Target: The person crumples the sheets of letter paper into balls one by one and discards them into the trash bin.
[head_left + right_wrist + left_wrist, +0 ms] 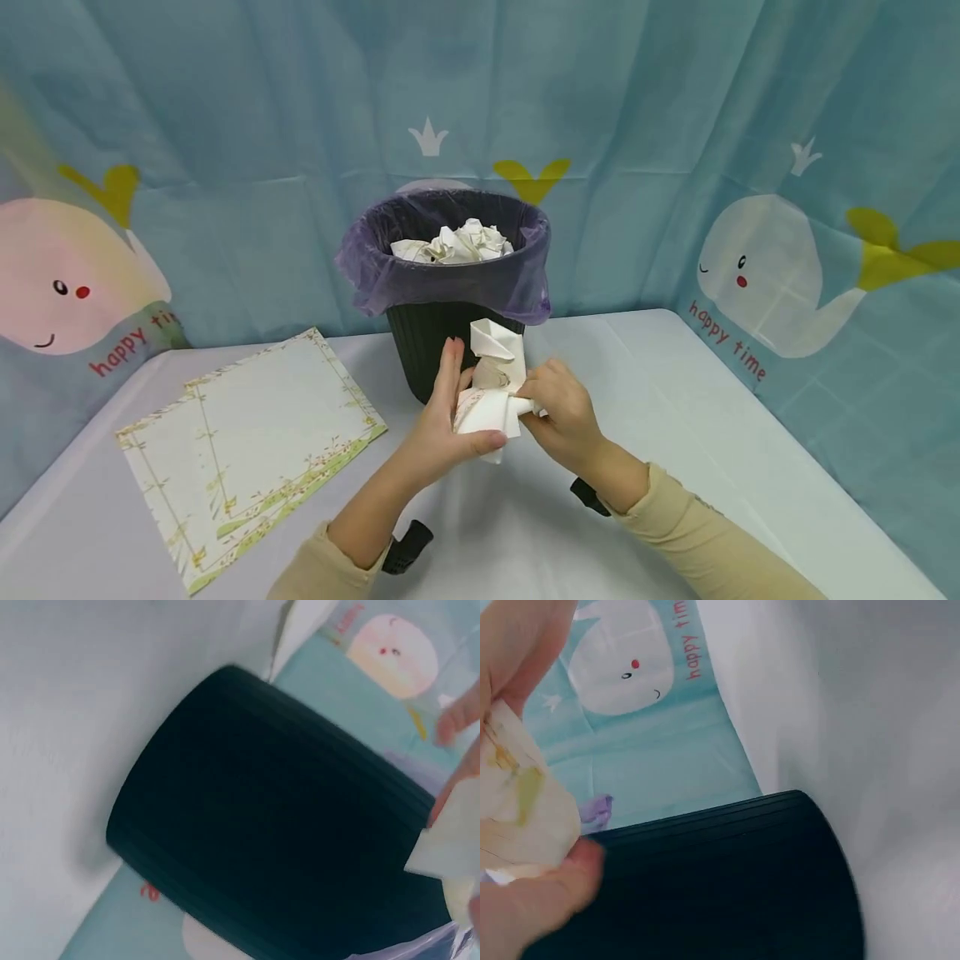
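Just in front of the dark ribbed wastebasket [417, 354], you hold a crumpled piece of stationery paper [491, 408]. Your left hand [433, 433] grips it between thumb and fingers; your right hand [561, 412] pinches its other side. Left of the wastebasket, flat floral-bordered sheets [277, 425] overlap; inside its purple liner [465, 285] sit crumpled paper balls [461, 243].

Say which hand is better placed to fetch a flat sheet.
Probably the left hand: the flat sheets lie on its side, while the right hand is farther across. Both hands currently hold the crumpled paper.
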### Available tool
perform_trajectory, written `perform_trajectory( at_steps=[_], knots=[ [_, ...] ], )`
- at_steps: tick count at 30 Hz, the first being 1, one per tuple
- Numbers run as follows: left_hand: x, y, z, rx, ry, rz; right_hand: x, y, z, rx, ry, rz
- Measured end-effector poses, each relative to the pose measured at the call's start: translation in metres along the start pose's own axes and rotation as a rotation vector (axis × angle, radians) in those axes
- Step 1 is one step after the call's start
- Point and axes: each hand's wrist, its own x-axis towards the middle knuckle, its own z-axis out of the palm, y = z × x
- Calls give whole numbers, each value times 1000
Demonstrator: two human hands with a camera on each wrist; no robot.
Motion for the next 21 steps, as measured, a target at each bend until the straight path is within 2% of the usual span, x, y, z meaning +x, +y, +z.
perform_trajectory(
  at_steps=[3, 5, 8, 11, 14, 17, 21],
  knots=[
    [-1, -4, -10, -69, -133, 11, 0, -1, -1, 58, 1, -83],
    [-1, -7, -14, -113, -183, 23, 0, -1, -1, 80, 1, -119],
    [-1, -12, -16, -161, -199, 67, -1, -1, 1, 148, 1, -144],
    [1, -14, -18, -142, -203, 56, -2, 0, 2, 218, -6, -151],
    [1, -15, -23, -111, -241, 34, -3, 0, 2, 256, -10, -164],
    [0, -16, -24, -105, -209, 19, 0, -1, 3, 209, -2, -134],
    [-3, -16, -21, -125, -66, -15, 5, -2, 3, 135, -30, -32]
  ],
)
